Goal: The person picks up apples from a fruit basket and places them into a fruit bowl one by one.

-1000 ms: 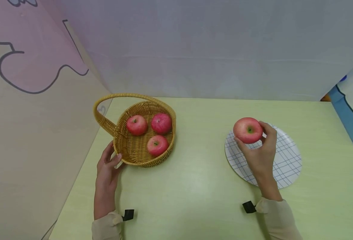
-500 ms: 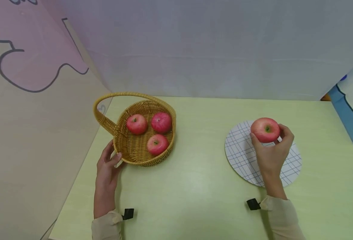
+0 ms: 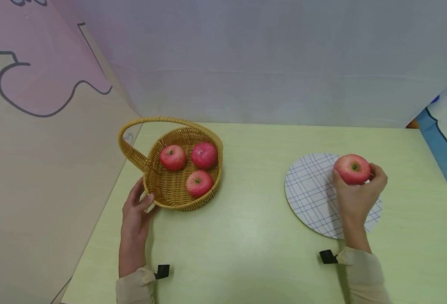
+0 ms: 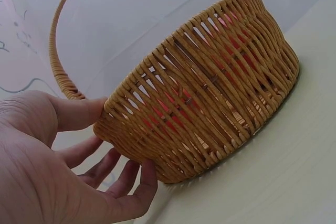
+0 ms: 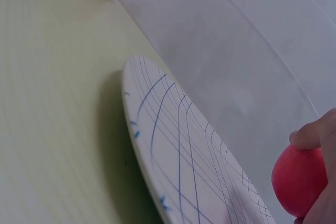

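A red apple [image 3: 352, 169] is held between the thumb and fingers of my right hand [image 3: 358, 200], over the right part of a white plate [image 3: 311, 194] with blue grid lines. In the right wrist view the same apple [image 5: 298, 181] shows at the right edge, above the plate's surface. My left hand [image 3: 137, 211] grips the near left side of a wicker basket [image 3: 174, 207], thumb at the rim and fingers against the outer wall, as the left wrist view [image 4: 79, 166] shows. Inside the basket lie a left apple [image 3: 173, 157], a far right apple [image 3: 204, 155] and a near apple [image 3: 199, 184].
The basket's tall arched handle [image 3: 162, 120] rises at its far left side. Basket and plate stand apart on a pale green table [image 3: 254, 236]. A grey-white wall sheet [image 3: 265, 84] borders the back edge, and a printed panel [image 3: 48, 169] lines the left.
My right hand has carried the apple rightward across the plate and, lately, slightly nearer to me. The left hand and basket stay in place.
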A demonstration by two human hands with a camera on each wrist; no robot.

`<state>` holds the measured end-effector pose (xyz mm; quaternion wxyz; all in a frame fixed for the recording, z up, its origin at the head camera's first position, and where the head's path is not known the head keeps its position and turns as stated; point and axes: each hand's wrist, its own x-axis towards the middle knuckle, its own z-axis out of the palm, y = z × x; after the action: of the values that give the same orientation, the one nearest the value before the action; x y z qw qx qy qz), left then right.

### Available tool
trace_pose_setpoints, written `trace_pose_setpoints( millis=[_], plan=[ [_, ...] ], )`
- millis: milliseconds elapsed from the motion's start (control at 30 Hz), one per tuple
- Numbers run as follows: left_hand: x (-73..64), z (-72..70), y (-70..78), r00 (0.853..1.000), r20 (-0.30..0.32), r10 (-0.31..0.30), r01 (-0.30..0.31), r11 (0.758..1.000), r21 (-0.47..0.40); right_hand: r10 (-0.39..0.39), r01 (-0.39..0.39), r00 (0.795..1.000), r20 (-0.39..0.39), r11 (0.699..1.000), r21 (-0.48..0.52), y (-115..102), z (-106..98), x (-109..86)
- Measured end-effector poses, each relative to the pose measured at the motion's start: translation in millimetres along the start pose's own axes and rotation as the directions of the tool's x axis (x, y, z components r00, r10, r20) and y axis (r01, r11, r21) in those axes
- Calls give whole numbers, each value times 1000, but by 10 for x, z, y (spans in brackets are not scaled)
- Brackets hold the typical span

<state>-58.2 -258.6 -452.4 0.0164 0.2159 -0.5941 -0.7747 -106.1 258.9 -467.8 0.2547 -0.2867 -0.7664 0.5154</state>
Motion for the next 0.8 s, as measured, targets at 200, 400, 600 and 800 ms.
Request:
trace_pose_setpoints(
  millis=[200,400,600,800],
  plan=[
    [-2,2,5,1000,2,-1,1,1000,0,59,-58,998,11,997,-44,77,-36,50],
    [-7,-1,0,1000,-4,-3,3,1000,1,111,-109,993,27,991,-75,148,-43,66],
    [0,-6,-7,1000,-2,2,-2,1000,-3,118,-115,993,32,990,-83,204,-31,72],
    [3,-1,-10,1000,-2,6,-6,1000,-1,106,-100,993,56,989,-106,215,-27,88]
  ],
)
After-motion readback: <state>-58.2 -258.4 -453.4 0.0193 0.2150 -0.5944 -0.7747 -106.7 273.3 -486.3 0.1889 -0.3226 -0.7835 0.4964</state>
